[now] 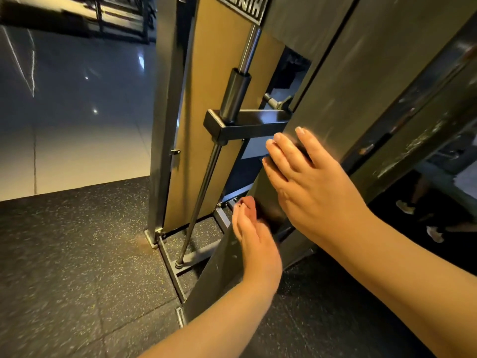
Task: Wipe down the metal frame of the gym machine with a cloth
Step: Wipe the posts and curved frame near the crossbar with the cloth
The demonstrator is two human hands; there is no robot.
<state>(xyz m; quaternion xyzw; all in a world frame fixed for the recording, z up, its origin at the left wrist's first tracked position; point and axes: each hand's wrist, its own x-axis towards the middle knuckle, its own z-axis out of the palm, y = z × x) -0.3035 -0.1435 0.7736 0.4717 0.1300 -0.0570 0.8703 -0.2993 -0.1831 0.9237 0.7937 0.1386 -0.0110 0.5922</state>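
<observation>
The metal frame (335, 81) stands upright from the floor, rigid and slick. The right hand (309, 187) presses flat on it, fingers straight, over what seems a limp dark cloth (269, 215), best held under the palm. The left hand (255, 241) lies open lower on the post.

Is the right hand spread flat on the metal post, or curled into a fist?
Spread flat: the right hand lies with straight fingers against the metal frame. Something dark beneath it may be a cloth; cannot tell.

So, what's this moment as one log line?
right hand flat on metal frame | left hand open, lower down | cloth: cannot tell
</observation>
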